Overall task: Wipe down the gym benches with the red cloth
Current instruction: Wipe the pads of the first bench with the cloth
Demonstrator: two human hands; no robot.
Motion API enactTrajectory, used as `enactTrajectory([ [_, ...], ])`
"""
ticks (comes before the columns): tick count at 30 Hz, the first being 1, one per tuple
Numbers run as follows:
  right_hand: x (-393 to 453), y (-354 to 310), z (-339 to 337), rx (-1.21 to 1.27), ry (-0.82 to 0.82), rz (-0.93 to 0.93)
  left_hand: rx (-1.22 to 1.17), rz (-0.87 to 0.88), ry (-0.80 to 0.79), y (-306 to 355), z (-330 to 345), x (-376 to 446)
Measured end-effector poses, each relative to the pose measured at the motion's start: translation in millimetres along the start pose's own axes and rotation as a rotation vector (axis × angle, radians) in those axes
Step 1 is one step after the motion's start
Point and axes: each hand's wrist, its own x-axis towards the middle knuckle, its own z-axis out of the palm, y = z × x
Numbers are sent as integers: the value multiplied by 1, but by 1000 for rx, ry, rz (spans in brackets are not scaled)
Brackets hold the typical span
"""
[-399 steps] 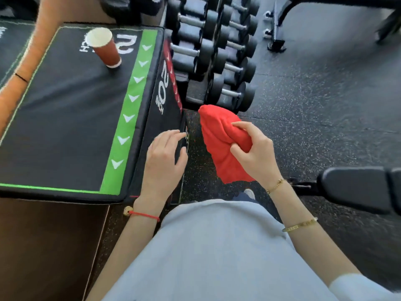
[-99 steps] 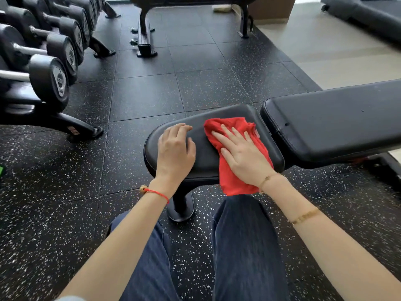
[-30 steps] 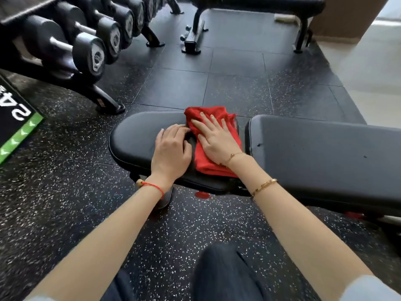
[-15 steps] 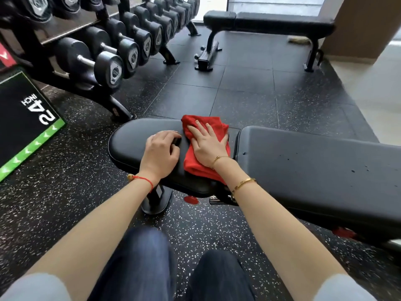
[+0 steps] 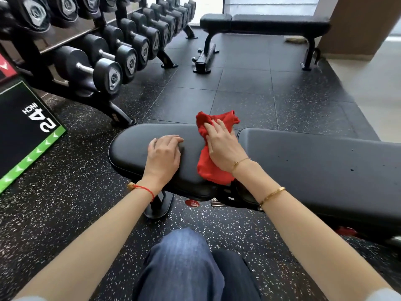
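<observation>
Cloth: under my flat right hand, at seat's right end.
Left hand: fingers loosely bent, resting on seat.
Backrest: unwiped, ran right, nearer my right hand.

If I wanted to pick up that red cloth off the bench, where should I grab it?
Probably the bunched far end of the red cloth, pinched from above. It stands up in folds past the seat pad, while the middle lies pinned under the right hand.

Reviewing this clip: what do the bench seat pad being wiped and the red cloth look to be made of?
Black bench seat pad: likely vinyl or faux leather over padding, judging by its smooth, faintly glossy surface and piped edge seam. Red cloth: soft woven or knit fabric, matte, bunching into folds under the right hand.
</observation>
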Motion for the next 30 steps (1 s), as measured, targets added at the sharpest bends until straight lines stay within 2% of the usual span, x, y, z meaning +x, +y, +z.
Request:
enactTrajectory([
  [3,-28,21,-28,-77,49,-11,-124,15,45,26,-2,1],
  [7,-75,50,-53,-218,128,-25,-115,125,2,66,7,2],
  [10,-99,69,-52,-281,40,25,-105,127,-57,83,21,-1],
  [13,-107,82,-34,-212,-83,119,-96,122,-90,93,34,-7],
  [16,-102,89,-20,12,-85,190,-61,134,-86,95,40,-11],
  [19,-89,101,-13,28,-92,207,-29,130,-83,95,43,-12],
  [23,-56,115,-22,9,-137,342,-55,109,-61,97,43,-14],
  [25,-47,105,-20,-40,-167,306,-75,94,-51,98,43,-14],
  [27,-54,85,-13,-68,-189,181,-81,82,-47,98,43,-13],
  [30,-80,72,-4,-65,-135,47,-106,74,-39,97,42,-13],
])
